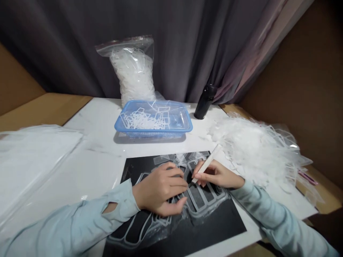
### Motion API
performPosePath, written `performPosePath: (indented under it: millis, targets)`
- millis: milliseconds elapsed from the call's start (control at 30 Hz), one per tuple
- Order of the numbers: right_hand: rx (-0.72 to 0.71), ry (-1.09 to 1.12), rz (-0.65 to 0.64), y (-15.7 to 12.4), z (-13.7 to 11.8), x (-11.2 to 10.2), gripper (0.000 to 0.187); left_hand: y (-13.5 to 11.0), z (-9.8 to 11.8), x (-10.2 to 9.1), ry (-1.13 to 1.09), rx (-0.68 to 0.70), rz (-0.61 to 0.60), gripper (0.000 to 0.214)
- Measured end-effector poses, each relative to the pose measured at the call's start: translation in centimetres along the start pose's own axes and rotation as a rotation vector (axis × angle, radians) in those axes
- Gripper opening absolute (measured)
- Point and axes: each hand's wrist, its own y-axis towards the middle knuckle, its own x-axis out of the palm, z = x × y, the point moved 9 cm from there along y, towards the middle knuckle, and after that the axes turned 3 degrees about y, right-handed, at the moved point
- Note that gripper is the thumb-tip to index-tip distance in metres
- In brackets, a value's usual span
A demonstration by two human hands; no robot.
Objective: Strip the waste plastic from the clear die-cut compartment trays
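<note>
On the white table [93,121], a black sheet [214,225] lies at lower centre under clear plastic frames [197,198]. The left hand [160,189] presses them down; just beside it, the right hand [217,175] grips a white stick tool [205,164]. If the tip slips, it can tear the thin plastic.

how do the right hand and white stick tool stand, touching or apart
Touching: the head view shows the right hand gripping the white stick tool between thumb and fingers.

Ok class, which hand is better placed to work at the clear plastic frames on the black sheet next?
Probably the right hand: it holds a white tool, its tip at the frames, while the left hand rests on them.
</note>
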Motion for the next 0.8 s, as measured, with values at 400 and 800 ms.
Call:
performPosePath:
  millis: [400,800]
  targets:
    - [-0.031,-0.104,-0.042,-0.1,0.1,0.2,0.027,-0.1,0.2,0.7,-0.051,0.041,-0.051,0.014]
    - [-0.008,-0.143,-0.047,0.0,-0.3,0.4,0.032,-0.4,0.1,1.9,0.035,-0.006,-0.213,0.018]
